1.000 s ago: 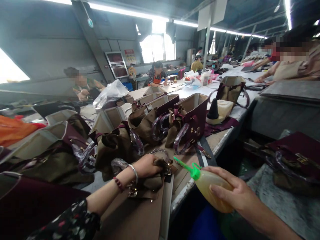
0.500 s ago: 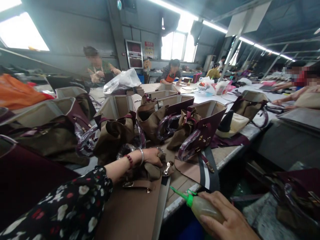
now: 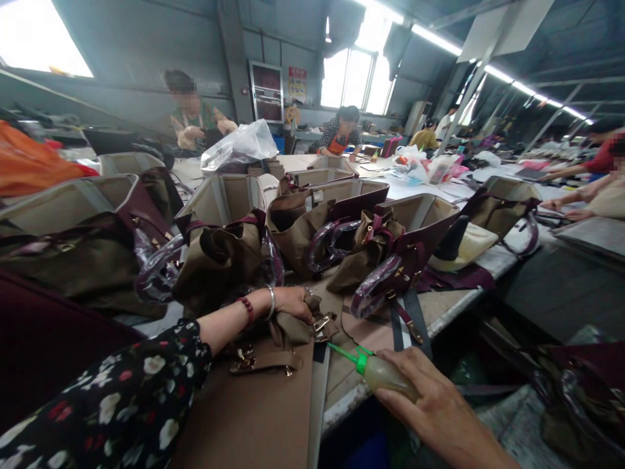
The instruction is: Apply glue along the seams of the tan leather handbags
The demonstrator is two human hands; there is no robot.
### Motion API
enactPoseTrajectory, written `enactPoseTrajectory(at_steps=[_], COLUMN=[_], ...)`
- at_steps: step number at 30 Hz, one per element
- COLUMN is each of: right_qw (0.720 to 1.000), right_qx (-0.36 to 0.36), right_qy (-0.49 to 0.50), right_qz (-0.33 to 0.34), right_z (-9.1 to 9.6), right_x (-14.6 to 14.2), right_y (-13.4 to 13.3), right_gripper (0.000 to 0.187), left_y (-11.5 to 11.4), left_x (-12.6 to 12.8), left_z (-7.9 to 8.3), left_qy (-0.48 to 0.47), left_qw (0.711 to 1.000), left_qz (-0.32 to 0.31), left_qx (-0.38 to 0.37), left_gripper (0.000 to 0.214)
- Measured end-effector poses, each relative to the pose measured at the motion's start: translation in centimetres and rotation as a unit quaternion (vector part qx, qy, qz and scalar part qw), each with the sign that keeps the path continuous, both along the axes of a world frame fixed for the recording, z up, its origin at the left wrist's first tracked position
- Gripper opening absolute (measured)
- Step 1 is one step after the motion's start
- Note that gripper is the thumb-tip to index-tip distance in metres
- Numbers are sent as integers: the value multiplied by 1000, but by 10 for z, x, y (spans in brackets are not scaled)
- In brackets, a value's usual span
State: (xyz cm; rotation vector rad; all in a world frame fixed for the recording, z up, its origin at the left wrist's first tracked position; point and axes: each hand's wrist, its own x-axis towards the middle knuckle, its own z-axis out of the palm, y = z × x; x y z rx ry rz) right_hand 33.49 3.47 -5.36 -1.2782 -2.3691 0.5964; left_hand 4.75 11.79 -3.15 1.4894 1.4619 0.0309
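My left hand [image 3: 293, 304] is closed on the bunched olive-brown fabric [image 3: 288, 331] of a bag lying on the workbench. Beside those fingers a gold-coloured metal clasp [image 3: 321, 324] shows on the bag. Below it lies the bag's brown panel [image 3: 263, 417], with a short buckled strap [image 3: 273, 362] across it. My right hand [image 3: 415, 384] is wrapped round a squeeze bottle [image 3: 390, 378] of yellowish liquid with a green nozzle. The nozzle tip points left, close to the panel's edge just below the clasp. My left fingertips are partly hidden in the folds.
Several maroon and olive handbags [image 3: 219, 260] stand behind my hands, their handles wrapped in clear plastic. A pale jug [image 3: 466, 246] rests on the bench at the right. Beyond are a clear plastic bag [image 3: 239, 146] and several co-workers. The bench's edge [image 3: 342, 407] runs diagonally past my right hand.
My right hand has brought the bottle up and left, so its nozzle is nearer the bag. The left hand still grips the fabric, and the clasp beside it has turned.
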Motion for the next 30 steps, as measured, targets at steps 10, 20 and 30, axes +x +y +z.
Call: enactPoseTrajectory(at_steps=[10, 20, 30], right_qw=[994, 986, 982], right_qx=[26, 96, 114], right_qy=[-69, -75, -67], right_qz=[81, 118, 135], right_z=[13, 12, 9], right_x=[-5, 1, 3], right_y=[12, 31, 38], right_gripper=[33, 35, 38], left_y=[0, 3, 3], left_x=[0, -2, -1], left_z=[-8, -14, -15], left_qy=[-30, -39, -49], left_qw=[999, 999, 998], left_qz=[-2, -19, -18], left_qx=[-13, -20, -22], left_gripper=[21, 19, 24])
